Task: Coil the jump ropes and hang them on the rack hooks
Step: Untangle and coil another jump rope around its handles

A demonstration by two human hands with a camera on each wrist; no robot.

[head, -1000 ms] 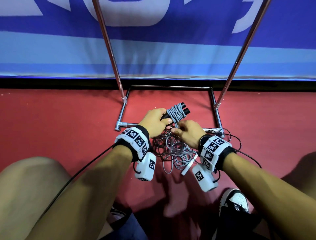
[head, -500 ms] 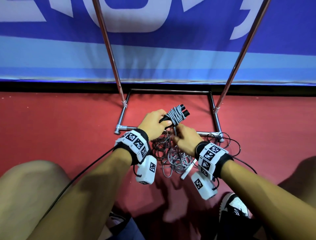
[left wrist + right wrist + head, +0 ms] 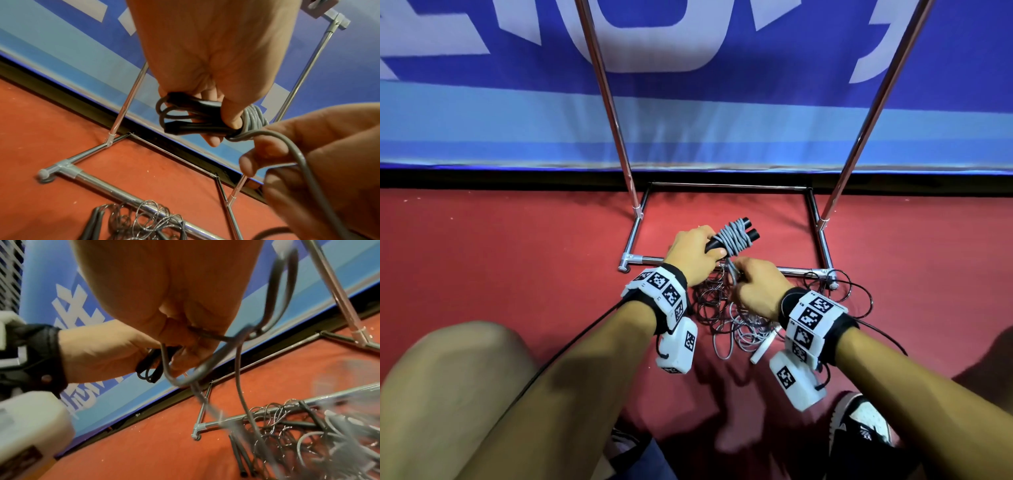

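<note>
While left hand [image 3: 693,251] grips grey-wrapped black handles [image 3: 734,236], right hand [image 3: 760,289] pinches grey cord [image 3: 296,149].

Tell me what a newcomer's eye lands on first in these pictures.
First, the two hands meeting mid-frame: the left hand grips a pair of black handles wound with grey rope, while the right hand pinches the rope's loose end. Below them a tangle of ropes lies on the red floor, against the front bar of a metal rack before a blue banner.

place: sports hall | cues: red court floor [image 3: 517,257], blue banner [image 3: 722,113], metal rack [image 3: 606,102]
</note>
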